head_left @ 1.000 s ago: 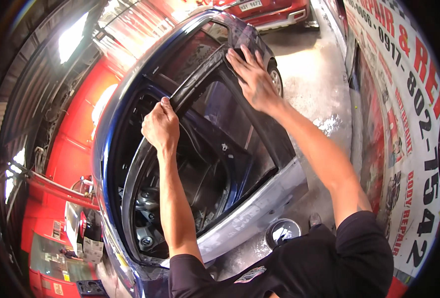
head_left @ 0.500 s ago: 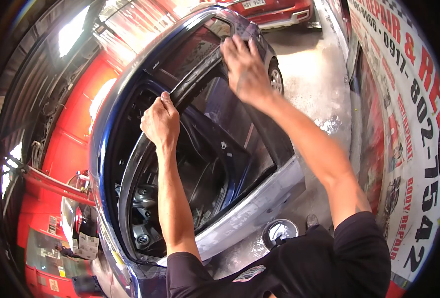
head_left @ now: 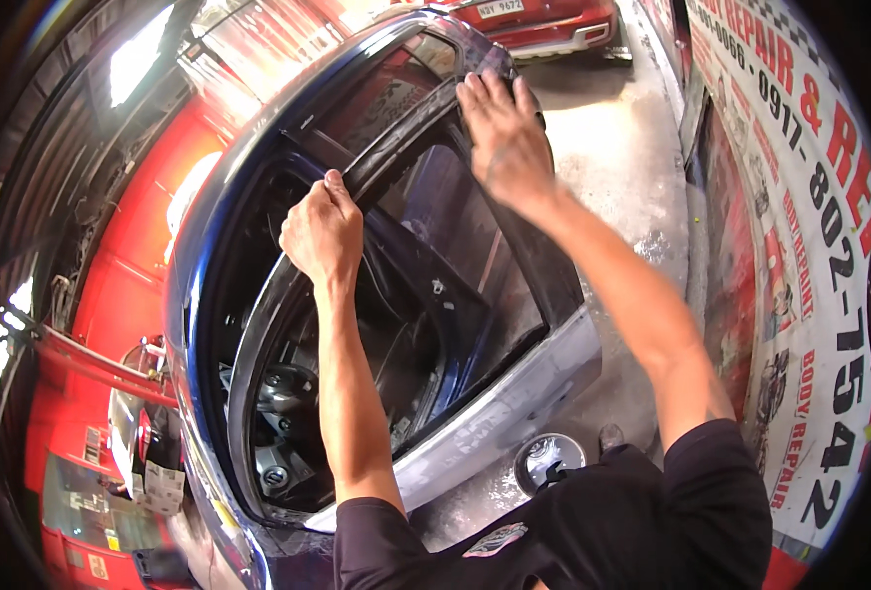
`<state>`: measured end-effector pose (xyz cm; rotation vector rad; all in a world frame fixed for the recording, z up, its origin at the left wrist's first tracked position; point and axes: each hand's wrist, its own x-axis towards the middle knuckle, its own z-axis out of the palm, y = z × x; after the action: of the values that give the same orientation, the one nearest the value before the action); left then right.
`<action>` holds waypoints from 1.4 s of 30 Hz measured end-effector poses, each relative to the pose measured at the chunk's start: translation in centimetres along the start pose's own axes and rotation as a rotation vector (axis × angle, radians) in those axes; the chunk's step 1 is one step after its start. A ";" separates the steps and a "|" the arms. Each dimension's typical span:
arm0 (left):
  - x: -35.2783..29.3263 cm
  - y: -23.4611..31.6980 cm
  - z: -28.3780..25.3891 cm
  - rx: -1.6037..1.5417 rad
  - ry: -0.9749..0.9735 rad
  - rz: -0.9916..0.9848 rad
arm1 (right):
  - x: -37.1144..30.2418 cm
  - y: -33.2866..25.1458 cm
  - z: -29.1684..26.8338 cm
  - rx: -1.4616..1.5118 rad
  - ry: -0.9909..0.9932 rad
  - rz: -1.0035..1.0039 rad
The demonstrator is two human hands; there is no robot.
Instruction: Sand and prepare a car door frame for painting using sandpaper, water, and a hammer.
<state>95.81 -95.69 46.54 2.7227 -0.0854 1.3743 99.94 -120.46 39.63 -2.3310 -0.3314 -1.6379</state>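
Note:
A car door stands open in front of me, its black window frame (head_left: 406, 135) arching over the window opening and its lower panel (head_left: 514, 408) patchy grey-white. My left hand (head_left: 321, 234) is closed around the upper edge of that frame. Farther right, my right hand (head_left: 504, 138) lies against the frame near its far upper corner, with the fingers stretched out. Whether anything thin is under its palm is hidden. Through the window opening show the dark cabin and a steering wheel (head_left: 276, 475).
The blue car body (head_left: 182, 295) curves along the left of the door. A round bucket (head_left: 551, 462) stands on the wet floor beside my foot. A printed banner (head_left: 799, 295) lines the right wall. At the far end is a red vehicle (head_left: 553, 29).
My right hand has shifted a little to the right along the frame, toward its far corner. My left hand keeps its grip on the same stretch.

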 end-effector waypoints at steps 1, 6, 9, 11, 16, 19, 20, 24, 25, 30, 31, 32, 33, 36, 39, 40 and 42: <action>0.0 0.1 0.1 -0.001 0.007 0.009 | -0.7 -1.8 1.0 0.054 0.059 0.031; 0.2 -0.8 0.2 0.026 -0.014 -0.013 | -1.0 -0.1 1.4 0.068 -0.004 -0.077; 0.2 0.1 0.1 0.029 -0.008 -0.020 | -0.6 0.1 0.1 0.012 -0.009 0.027; 0.0 0.2 0.3 0.029 0.006 -0.017 | -1.9 -3.6 0.8 0.101 -0.024 -0.084; 0.1 -0.1 0.2 0.039 0.011 -0.012 | 0.0 1.4 0.0 0.077 0.013 -0.082; 0.1 0.5 -0.1 0.011 0.005 -0.018 | -0.9 -2.3 0.7 0.002 0.005 -0.091; 0.0 0.2 -0.1 0.019 -0.003 -0.025 | -1.5 -3.4 0.4 0.122 0.005 -0.119; -0.1 -0.2 0.2 0.012 0.010 -0.022 | 0.3 1.6 -0.8 0.070 -0.090 -0.108; -0.1 0.2 0.1 0.009 0.013 -0.026 | 0.2 1.3 -0.4 0.069 -0.089 -0.114; -0.2 -0.8 -0.3 0.023 -0.002 -0.026 | -1.0 -3.2 -0.1 0.097 -0.022 -0.188; -0.1 -1.1 -0.4 0.035 -0.016 -0.037 | -0.3 -1.1 -0.1 0.061 -0.016 -0.223; -0.1 -0.4 0.2 0.011 0.003 -0.021 | -0.2 1.3 -0.4 -0.069 -0.065 -0.144; -0.2 0.2 -0.1 0.008 0.006 -0.023 | -0.1 2.8 -1.0 -0.001 -0.025 -0.106; 0.1 0.2 0.0 0.020 0.035 -0.013 | -1.0 -2.3 1.0 0.026 0.014 -0.124; -0.1 -0.7 0.5 -0.001 -0.002 -0.025 | -1.2 -0.5 1.1 0.066 -0.012 -0.198; -0.2 -0.5 0.4 0.012 0.004 -0.024 | -0.7 0.8 -0.1 -0.007 -0.064 -0.113; -0.1 0.0 -0.1 0.015 0.021 -0.016 | -0.1 1.0 0.1 0.012 -0.029 -0.027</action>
<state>95.63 -95.67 46.49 2.7143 -0.0521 1.4039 100.30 -121.36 39.39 -2.3527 -0.3790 -1.6115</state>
